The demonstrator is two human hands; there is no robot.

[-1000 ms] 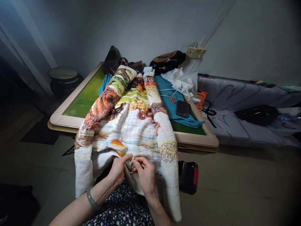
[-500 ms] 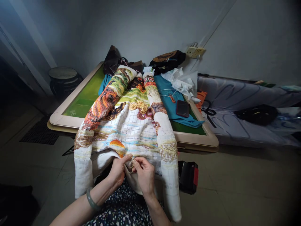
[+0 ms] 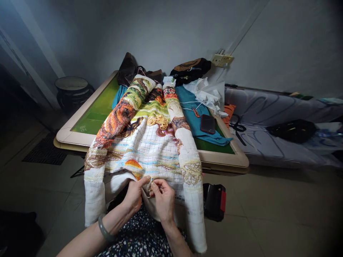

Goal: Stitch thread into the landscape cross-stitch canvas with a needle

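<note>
Both hands, left hand (image 3: 134, 194) and right hand (image 3: 163, 196), pinch the embroidery cloth (image 3: 150, 150).

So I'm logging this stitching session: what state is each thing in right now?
Left hand: pinching the cloth's near edge.
Right hand: fingers closed at the same edge, on a pale thread.
Cross-stitch cloth: side edges rolled, draped off the table, partly stitched.
Phone: flat, screen dark.
Yellow thread skeins: lying loose on the cloth.
Table: cluttered.
</note>
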